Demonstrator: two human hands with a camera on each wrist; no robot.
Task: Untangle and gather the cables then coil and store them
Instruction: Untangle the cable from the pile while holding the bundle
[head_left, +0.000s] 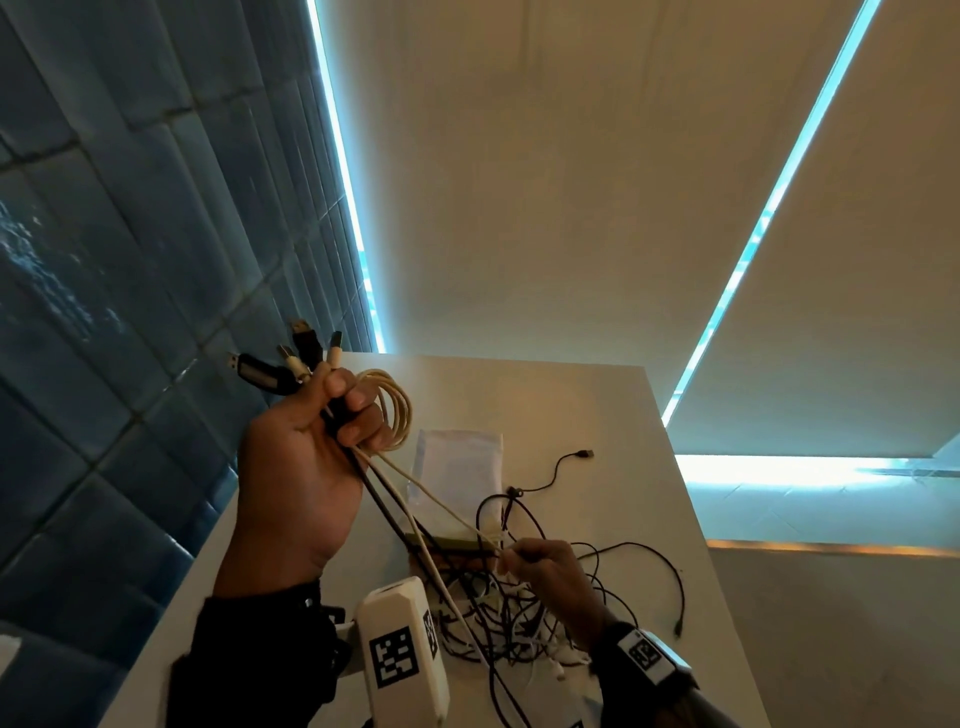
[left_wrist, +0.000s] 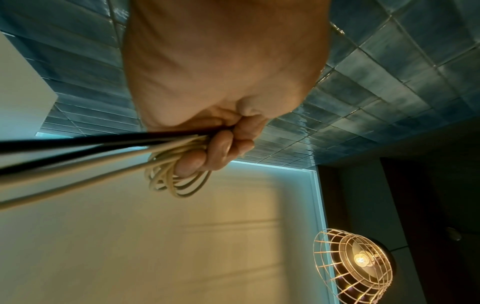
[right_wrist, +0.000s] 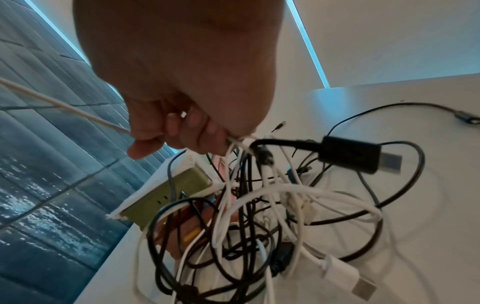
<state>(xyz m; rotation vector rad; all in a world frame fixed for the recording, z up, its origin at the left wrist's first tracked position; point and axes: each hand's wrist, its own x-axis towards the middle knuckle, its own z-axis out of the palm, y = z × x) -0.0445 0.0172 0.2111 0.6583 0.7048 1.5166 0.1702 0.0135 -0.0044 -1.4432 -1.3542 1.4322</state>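
My left hand (head_left: 311, 447) is raised above the white table (head_left: 597, 415) and grips a bundle of cable ends, with several black and white plugs (head_left: 296, 358) sticking up from the fist. A beige cable coil (head_left: 392, 410) (left_wrist: 176, 181) loops round its fingers (left_wrist: 207, 156). From the fist a beige cable (head_left: 441, 499) (right_wrist: 64, 107) runs taut down to my right hand (head_left: 540, 566) (right_wrist: 187, 127), which pinches it low over a tangle of black and white cables (head_left: 519, 623) (right_wrist: 259, 216) on the table.
A clear plastic pouch (head_left: 457, 467) lies on the table behind the tangle. A green box (right_wrist: 166, 197) and brown items sit under the cables near the left edge. A blue tiled wall (head_left: 104, 312) runs along the left. A wire-cage lamp (left_wrist: 358, 265) hangs nearby.
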